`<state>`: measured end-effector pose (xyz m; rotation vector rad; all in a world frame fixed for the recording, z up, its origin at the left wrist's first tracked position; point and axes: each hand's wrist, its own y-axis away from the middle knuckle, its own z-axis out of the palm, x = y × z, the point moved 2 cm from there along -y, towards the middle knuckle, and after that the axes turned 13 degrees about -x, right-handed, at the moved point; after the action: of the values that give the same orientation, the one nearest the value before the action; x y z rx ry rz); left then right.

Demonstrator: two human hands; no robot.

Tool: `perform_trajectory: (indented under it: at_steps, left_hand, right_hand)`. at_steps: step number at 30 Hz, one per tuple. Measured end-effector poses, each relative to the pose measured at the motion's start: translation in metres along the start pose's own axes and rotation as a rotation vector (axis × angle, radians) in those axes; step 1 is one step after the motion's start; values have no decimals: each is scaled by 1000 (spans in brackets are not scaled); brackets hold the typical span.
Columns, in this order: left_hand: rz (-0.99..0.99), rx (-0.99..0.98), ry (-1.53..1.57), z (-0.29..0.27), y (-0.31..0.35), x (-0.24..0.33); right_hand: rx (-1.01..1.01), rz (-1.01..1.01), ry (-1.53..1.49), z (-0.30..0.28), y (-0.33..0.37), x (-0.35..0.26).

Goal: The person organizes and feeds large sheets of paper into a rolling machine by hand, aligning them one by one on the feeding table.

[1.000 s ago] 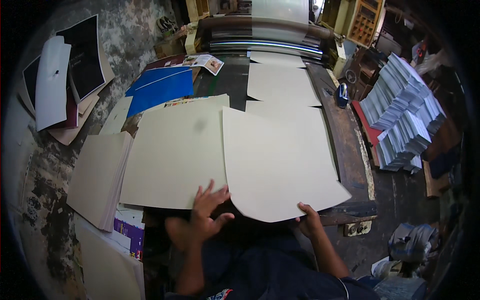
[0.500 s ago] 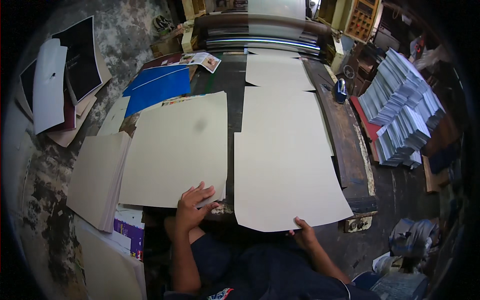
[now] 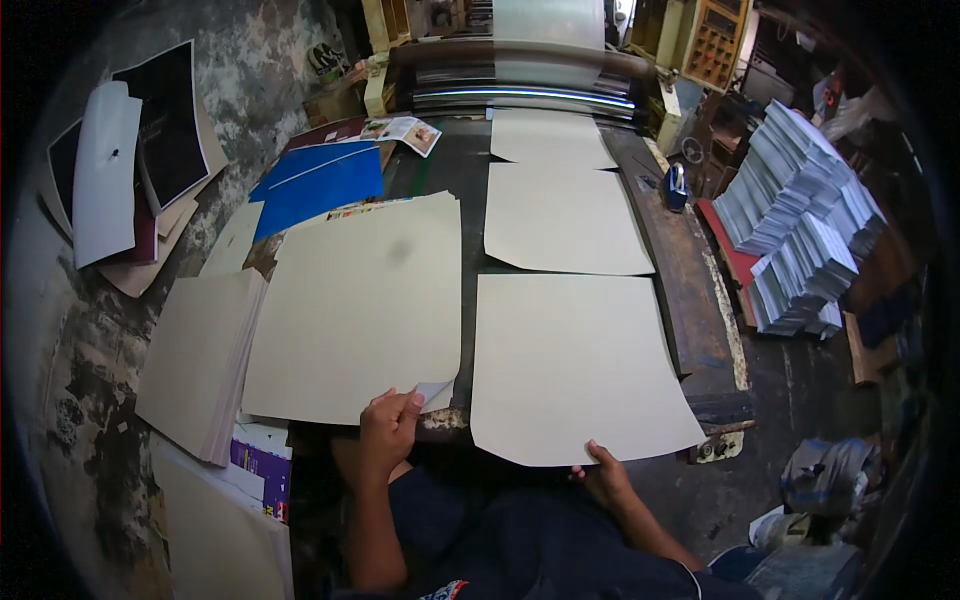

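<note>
My left hand (image 3: pixel 390 428) pinches the near right corner of the top sheet in a stack of cream paper (image 3: pixel 360 310). That corner curls up and shows a greyish underside. Thumb on top and fingers beneath, my right hand (image 3: pixel 606 474) grips the near edge of a single cream sheet (image 3: pixel 580 360), which overhangs the table's front. Beyond that sheet, a second cream sheet (image 3: pixel 565 220) and a third sheet (image 3: pixel 552 138) lie in a line leading to a metal roller (image 3: pixel 525 97) at the far end.
Left of the stack stand more paper piles (image 3: pixel 195 360) and blue sheets (image 3: pixel 320 180). A wooden rail (image 3: pixel 690 290) with a small blue-handled tool (image 3: pixel 676 187) borders the table on the right. Bundled paper stacks (image 3: pixel 790 190) rise beyond it. Dark prints (image 3: pixel 165 130) lean at the wall.
The sheets in line have moved toward the roller, and a dark gap now parts the second from the one in my right hand. My left fingers have closed and curled up the stack's corner.
</note>
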<state>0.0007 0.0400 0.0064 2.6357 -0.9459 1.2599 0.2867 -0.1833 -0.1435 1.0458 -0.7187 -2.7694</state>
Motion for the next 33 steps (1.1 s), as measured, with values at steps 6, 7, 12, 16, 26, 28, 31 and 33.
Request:
perform_trajectory:
  at_steps: [6, 7, 12, 16, 26, 28, 31, 33]
  left_hand:
    - [-68, 30, -3, 9, 4, 2]
    - [-50, 67, 1, 13, 4, 5]
    - [-193, 67, 23, 26, 11, 14]
    - [-153, 144, 7, 33, 19, 11]
    - [-305, 130, -154, 31, 24, 3]
    - [-418, 100, -234, 32, 27, 2]
    - [-395, 88, -206, 29, 25, 1]
    - [-375, 90, -151, 31, 25, 5]
  right_hand:
    - [30, 42, -9, 23, -3, -11]
    - [25, 43, -26, 22, -6, -14]
    - [15, 15, -19, 17, -45, -38]
    - [-16, -28, -62, 19, -72, -62]
    - [-33, -203, -142, 15, -141, -83]
    - [7, -251, -105, 11, -150, -83]
    - [53, -316, -93, 11, -158, -80]
    - [120, -352, -102, 12, -159, -77]
